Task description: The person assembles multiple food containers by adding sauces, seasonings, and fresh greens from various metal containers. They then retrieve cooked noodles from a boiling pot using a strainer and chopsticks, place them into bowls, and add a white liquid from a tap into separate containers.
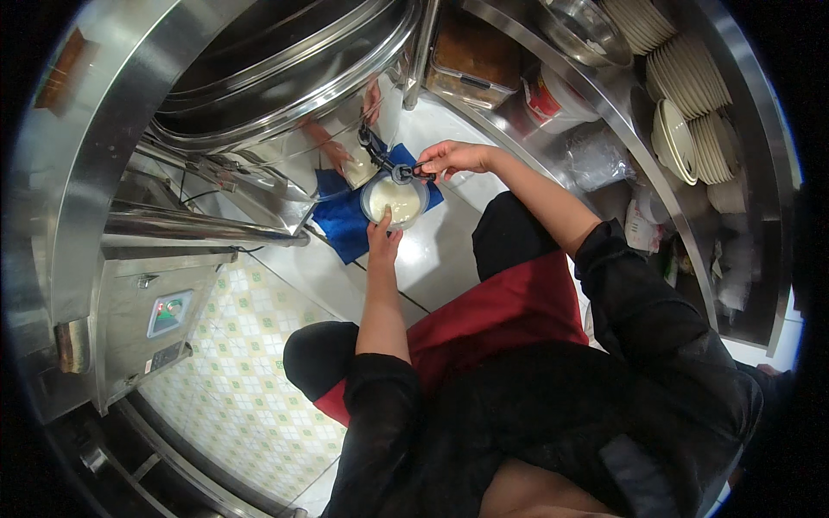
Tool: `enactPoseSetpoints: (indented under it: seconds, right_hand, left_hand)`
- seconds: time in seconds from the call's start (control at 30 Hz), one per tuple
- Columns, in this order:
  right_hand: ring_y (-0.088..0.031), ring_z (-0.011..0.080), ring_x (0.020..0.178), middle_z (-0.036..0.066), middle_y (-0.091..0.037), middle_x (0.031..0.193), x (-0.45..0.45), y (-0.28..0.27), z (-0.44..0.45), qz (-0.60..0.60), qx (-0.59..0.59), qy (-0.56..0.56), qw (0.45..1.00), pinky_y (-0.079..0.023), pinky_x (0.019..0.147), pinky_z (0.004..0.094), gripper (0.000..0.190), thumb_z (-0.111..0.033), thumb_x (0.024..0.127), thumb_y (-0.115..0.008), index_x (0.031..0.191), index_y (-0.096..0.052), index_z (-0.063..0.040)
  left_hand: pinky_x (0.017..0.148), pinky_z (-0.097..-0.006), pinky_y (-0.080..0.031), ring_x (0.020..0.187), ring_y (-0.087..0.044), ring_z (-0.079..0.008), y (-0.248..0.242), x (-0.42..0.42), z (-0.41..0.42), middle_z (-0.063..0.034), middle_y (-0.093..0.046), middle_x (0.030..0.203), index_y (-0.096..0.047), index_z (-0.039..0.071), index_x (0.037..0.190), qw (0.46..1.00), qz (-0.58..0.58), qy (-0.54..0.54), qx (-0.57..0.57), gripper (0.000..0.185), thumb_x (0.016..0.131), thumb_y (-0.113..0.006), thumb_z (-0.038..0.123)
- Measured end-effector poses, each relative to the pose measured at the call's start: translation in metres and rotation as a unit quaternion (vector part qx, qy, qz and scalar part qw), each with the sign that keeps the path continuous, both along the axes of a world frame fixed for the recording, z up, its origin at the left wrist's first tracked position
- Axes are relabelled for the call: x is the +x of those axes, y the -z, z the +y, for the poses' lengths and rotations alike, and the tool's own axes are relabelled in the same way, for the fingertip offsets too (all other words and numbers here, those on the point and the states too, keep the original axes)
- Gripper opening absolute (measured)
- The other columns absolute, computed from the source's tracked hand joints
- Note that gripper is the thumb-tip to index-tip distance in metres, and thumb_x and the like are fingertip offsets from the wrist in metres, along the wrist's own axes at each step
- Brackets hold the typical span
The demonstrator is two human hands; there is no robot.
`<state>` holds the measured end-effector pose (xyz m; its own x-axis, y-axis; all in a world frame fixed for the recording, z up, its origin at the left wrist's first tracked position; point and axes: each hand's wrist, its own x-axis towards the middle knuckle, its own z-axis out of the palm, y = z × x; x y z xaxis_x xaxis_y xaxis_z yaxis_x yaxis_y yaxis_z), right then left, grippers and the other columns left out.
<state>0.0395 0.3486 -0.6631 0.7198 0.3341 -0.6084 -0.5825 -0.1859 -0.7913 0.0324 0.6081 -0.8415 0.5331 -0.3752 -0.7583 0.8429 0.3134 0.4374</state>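
Observation:
My left hand [384, 241] holds a round clear plastic tub [424, 206] from its near side, with the thumb over the rim. White liquid [396, 202] fills much of the tub. Above it is a black and grey tap [401, 173], fitted to the lower wall of a large stainless steel drum [291, 147]. The fingers of my right hand [455, 158] are closed on the tap's black lever [425, 173]. Beneath the tub, a blue cloth [343, 226] lies on the floor. The shiny drum wall mirrors both hands and the tub.
Steel shelving [622, 110] on the right holds stacked plates [688, 76], bowls [673, 141], a lidded food box [476, 61] and a white bucket [560, 100]. A steel pipe leg [207, 223] and a control box [162, 317] stand left. White tiles [440, 252] surround the cloth.

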Motion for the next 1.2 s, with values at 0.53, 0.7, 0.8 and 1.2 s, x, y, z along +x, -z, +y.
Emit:
enactPoseSetpoints:
  seconds: [0.53,0.7,0.8,1.2]
  right_hand:
    - [-0.056,0.0039,0.092,-0.008,-0.064,0.101,0.002,0.0,-0.001,-0.005,0.002,-0.011,1.0,-0.043,0.078,0.0228,0.031,-0.037,0.093,-0.064,0.115,-0.064,-0.016]
    - [-0.057,0.007,0.092,-0.007,-0.064,0.108,0.002,0.002,-0.004,-0.011,0.009,-0.019,1.0,-0.045,0.079,0.0236,0.036,-0.039,0.091,-0.066,0.119,-0.064,-0.016]
    - [-0.056,0.0034,0.091,-0.008,-0.064,0.101,0.002,0.001,-0.002,-0.007,0.005,-0.011,1.0,-0.044,0.077,0.0214,0.031,-0.037,0.092,-0.065,0.116,-0.064,-0.016]
    - [-0.057,0.0039,0.091,-0.007,-0.063,0.105,0.002,0.003,-0.004,-0.014,0.0,-0.02,1.0,-0.044,0.077,0.0214,0.036,-0.038,0.091,-0.066,0.119,-0.062,-0.016]
  left_hand:
    - [0.093,-0.0396,-0.042,0.115,-0.044,-0.0271,0.014,-0.012,0.004,-0.0042,-0.047,0.131,-0.049,0.018,0.13,0.997,-0.064,0.033,-0.041,0.056,0.082,-0.076,0.031]
    - [0.095,-0.0419,-0.041,0.121,-0.043,-0.0311,0.033,-0.008,0.004,-0.0046,-0.047,0.133,-0.049,0.019,0.13,0.998,0.006,0.009,-0.057,0.058,0.08,-0.078,0.024]
    - [0.094,-0.0415,-0.041,0.118,-0.045,-0.0298,0.028,-0.009,0.003,-0.0045,-0.047,0.133,-0.049,0.019,0.13,0.998,0.005,0.012,-0.053,0.058,0.08,-0.079,0.024]
    - [0.088,-0.0386,-0.044,0.106,-0.05,-0.0256,0.014,-0.007,0.005,-0.004,-0.048,0.132,-0.051,0.018,0.128,0.999,0.0,0.027,-0.032,0.052,0.083,-0.077,0.026]
